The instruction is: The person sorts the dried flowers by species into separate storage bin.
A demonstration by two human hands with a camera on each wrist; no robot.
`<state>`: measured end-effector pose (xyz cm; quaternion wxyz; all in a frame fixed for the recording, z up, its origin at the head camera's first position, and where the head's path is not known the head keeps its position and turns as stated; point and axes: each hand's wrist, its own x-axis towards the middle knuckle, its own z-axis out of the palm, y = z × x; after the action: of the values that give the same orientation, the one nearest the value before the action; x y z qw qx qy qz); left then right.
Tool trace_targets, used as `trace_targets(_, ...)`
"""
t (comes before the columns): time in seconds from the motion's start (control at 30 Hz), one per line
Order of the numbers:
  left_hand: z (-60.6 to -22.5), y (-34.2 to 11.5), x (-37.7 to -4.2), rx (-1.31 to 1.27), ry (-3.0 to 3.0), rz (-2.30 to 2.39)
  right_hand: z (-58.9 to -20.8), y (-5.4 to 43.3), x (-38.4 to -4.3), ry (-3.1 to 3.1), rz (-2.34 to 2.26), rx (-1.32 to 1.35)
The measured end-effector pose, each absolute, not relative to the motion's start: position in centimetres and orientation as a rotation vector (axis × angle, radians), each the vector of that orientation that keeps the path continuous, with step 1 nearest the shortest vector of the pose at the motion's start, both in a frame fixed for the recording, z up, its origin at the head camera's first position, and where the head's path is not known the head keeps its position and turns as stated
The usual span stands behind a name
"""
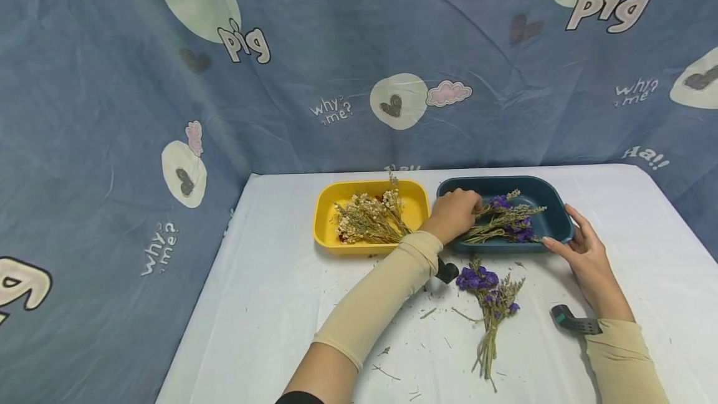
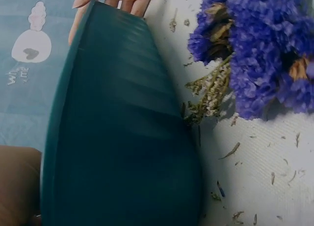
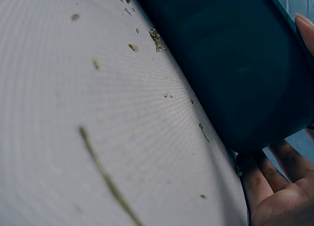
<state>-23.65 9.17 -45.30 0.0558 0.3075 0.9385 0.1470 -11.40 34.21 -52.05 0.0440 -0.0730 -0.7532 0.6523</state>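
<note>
My left hand (image 1: 455, 214) reaches over the left end of a dark teal tray (image 1: 552, 204). Its curled fingers pinch at the stems of purple and green dried flowers (image 1: 513, 220) lying in the tray; the fingertips are partly hidden. In the left wrist view the tray wall (image 2: 117, 113) covers most of that hand. My right hand (image 1: 586, 254) grips the tray's right end, its thumb at the front rim. Fingers (image 3: 255, 182) curve round the tray's end in the right wrist view. Another bunch of purple dried flowers (image 1: 490, 310) lies in front of the tray.
A yellow tray (image 1: 325, 220) with pale dried flowers (image 1: 370, 217) stands left of the teal one, partly behind my left forearm. Broken stems (image 1: 387, 373) and small bits litter the white tabletop (image 1: 269, 304). A patterned blue cloth (image 1: 314, 48) hangs behind the table.
</note>
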Motion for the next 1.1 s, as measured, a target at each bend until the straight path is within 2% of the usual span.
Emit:
trace_targets(0.6,-45.3,8.0,-23.4,1.054,2.879,0.615,-52.0,34.2,-11.4,-2.343,1.951,-0.24)
trace_targets(1.1,-44.5,5.2,-19.3,1.053,2.746,1.005,-52.2,34.3,-11.5,-2.34,1.958,-0.262)
